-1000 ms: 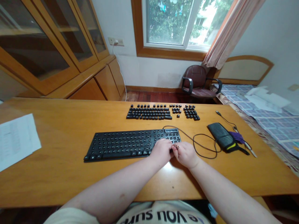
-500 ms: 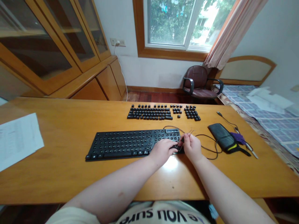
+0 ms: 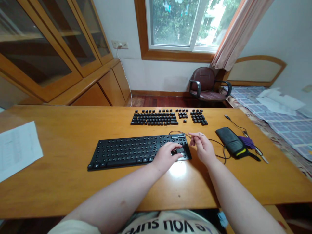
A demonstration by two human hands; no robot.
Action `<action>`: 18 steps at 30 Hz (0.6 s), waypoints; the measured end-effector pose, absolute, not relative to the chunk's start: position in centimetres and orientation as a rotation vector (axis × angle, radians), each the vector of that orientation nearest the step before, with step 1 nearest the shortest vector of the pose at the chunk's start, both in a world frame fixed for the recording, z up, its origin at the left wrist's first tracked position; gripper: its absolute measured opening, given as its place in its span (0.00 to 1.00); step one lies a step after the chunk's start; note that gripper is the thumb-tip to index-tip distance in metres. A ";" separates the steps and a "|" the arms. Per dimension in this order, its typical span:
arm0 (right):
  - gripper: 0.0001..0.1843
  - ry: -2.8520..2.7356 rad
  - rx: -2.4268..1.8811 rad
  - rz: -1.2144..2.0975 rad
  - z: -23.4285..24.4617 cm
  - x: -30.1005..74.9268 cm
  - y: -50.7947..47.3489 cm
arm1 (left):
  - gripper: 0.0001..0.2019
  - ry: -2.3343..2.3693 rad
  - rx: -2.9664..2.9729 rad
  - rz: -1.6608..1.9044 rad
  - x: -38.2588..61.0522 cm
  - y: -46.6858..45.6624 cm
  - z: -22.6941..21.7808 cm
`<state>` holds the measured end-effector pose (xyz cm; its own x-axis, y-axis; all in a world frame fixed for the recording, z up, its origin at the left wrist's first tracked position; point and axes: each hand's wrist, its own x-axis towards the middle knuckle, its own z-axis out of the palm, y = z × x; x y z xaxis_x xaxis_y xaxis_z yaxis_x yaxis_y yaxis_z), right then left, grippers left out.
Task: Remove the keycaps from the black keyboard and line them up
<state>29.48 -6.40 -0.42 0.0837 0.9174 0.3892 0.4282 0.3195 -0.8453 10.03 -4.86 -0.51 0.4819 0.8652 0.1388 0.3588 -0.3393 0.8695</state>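
the keyboard [image 3: 126, 149] lies on the desk [image 3: 48, 182]. at the keyboard's right end i have the left hand [image 3: 167, 154] spread around a key [image 3: 179, 150], the right hand [image 3: 204, 149] just beside, fingers bunched; whether pinching anything, i cannot tell.

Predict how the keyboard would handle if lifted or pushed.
The keyboard would probably stay stiff: it looks a straight, flat slab. Lying flat, it seems unlikely to roll or tip. The cable would likely flop, given its loose curves.
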 end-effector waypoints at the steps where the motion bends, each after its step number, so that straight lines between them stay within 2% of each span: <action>1: 0.16 -1.645 -1.280 0.533 -0.1 29.5 -6.6 | 0.16 1.030 1.875 0.791 10.0 -4.9 -0.5; 5: 0.12 -2.004 -1.170 0.437 0.7 29.5 -6.9 | 0.19 1.045 1.720 0.841 10.1 -4.7 -0.8; 12: 0.12 -2.183 -1.086 0.267 -0.6 28.8 -7.3 | 0.20 1.044 1.608 0.885 10.2 -4.6 -1.2; 15: 0.13 -2.151 -1.202 0.096 0.0 30.1 -7.2 | 0.23 1.062 1.593 0.933 10.3 -4.6 -0.9; 18: 0.13 -2.008 -1.529 -0.134 1.7 33.4 -6.0 | 0.21 1.068 1.601 0.945 10.3 -4.7 -0.6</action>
